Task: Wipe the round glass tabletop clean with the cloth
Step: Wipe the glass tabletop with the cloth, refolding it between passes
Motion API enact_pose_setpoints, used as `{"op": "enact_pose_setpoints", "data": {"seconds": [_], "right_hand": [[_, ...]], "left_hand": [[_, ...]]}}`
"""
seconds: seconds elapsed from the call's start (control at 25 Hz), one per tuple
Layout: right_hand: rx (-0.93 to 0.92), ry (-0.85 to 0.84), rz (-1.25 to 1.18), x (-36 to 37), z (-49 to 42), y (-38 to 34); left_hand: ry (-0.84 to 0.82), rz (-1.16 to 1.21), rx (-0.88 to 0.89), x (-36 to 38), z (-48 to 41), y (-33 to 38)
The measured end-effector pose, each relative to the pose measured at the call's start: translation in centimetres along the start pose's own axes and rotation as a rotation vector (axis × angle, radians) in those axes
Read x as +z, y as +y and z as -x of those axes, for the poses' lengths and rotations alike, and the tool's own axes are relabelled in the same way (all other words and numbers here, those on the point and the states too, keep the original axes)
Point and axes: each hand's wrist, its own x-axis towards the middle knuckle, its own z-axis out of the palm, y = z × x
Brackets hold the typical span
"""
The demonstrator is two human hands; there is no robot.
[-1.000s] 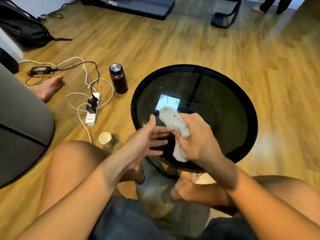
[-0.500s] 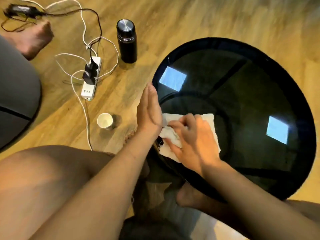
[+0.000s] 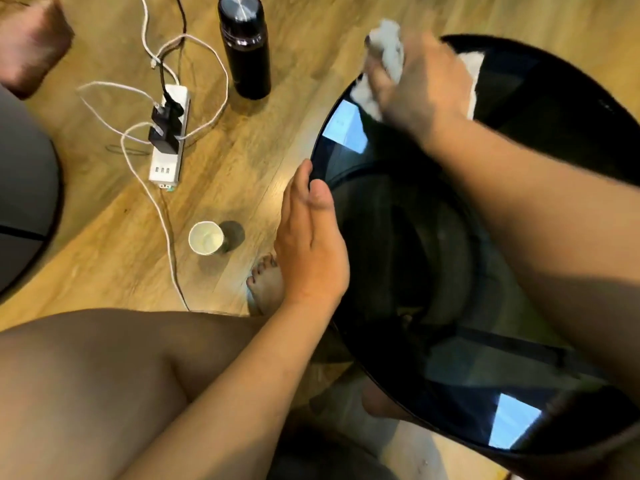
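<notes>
Gripping the bunched cloth (image 3: 385, 41) at the far left rim of the round glass tabletop (image 3: 415, 358), the right hand (image 3: 424, 86) had nearly all the glass lying nearer the person, while the flat left hand (image 3: 311, 251) rested against the left rim.

Motion blur smears the right grip (image 3: 422, 84) and the cloth (image 3: 389, 43) it mostly covers, while the glass bench (image 3: 554, 109) runs off the right edge and the black bottle (image 3: 247, 57) is cropped at the top.
</notes>
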Motion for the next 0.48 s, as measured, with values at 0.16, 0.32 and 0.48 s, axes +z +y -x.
{"op": "enact_pose_setpoints", "data": {"seconds": [0.16, 0.32, 0.48], "right_hand": [[-0.148, -0.146, -0.092, -3.3, 14.5, -2.6], [-0.265, -0.214, -0.115, -7.8, 28.9, -1.4], [-0.052, 0.01, -0.168, -10.9, 32.2, 4.2]], "left_hand": [[-0.04, 0.596, -0.355, -1.8, -1.1, 2.2], [-0.11, 0.058, -0.017, -3.7, -0.6, 5.5], [-0.367, -0.677, 0.586, -1.9, 2.2, 3.6]]}}
